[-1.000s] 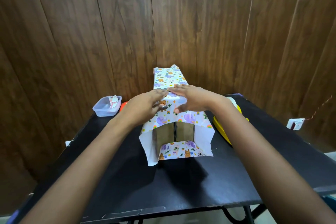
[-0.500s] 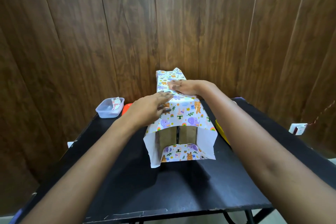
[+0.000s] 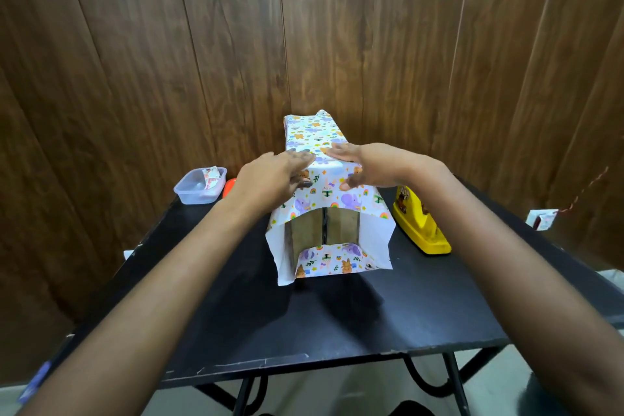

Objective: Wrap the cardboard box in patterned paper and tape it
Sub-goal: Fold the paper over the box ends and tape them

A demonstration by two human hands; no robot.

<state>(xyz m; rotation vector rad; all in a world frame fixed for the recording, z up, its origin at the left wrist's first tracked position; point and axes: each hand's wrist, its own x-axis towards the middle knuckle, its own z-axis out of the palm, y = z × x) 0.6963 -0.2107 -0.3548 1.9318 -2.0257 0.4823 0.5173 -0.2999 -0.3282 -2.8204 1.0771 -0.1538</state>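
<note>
Black table [image 3: 337, 321] — box [image 3: 305, 230], tub [image 3: 196, 196] with paper scrap [image 3: 210, 176]

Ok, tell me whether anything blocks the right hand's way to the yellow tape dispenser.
Nothing visible does. The right hand lies flat on the paper-covered box; the yellow tape dispenser stands on the table just right of it.

Left hand [image 3: 275, 176]: palm down, fingers straight, pointing far and right. Right hand [image 3: 358, 165]: palm down, fingers straight, pointing left (thumb on the near side). Fingertips nearly meet. Both forearms bare, extended from the near corners.
</note>
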